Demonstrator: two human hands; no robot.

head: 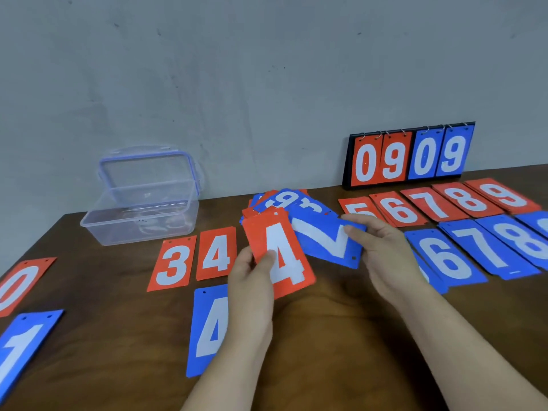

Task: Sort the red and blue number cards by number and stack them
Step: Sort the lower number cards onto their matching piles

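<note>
My left hand (252, 280) pinches a red 4 card (281, 250) above the table, thumb on its face. My right hand (382, 250) grips the edge of a blue 7 card (326, 241), turned sideways. Behind them lies a loose heap of red and blue cards (284, 200). Laid-out red cards run 3 (172, 264), 4 (216, 253), then 5 (355, 207), 6 (397, 210), 7 (433, 203), 8 (465, 198), 9 (504, 194). Blue 4 (207, 327), 6 (444, 256), 7 (486, 247) and 8 (522, 238) lie nearer. A red 0 (17, 284) and blue 1 (20, 348) sit far left.
An open clear plastic box (139, 212) with a blue-rimmed lid stands at the back left. A black flip scoreboard (409, 157) showing 09 09 leans against the grey wall at the back right. The brown wooden table (103, 321) shows bare wood between the card rows.
</note>
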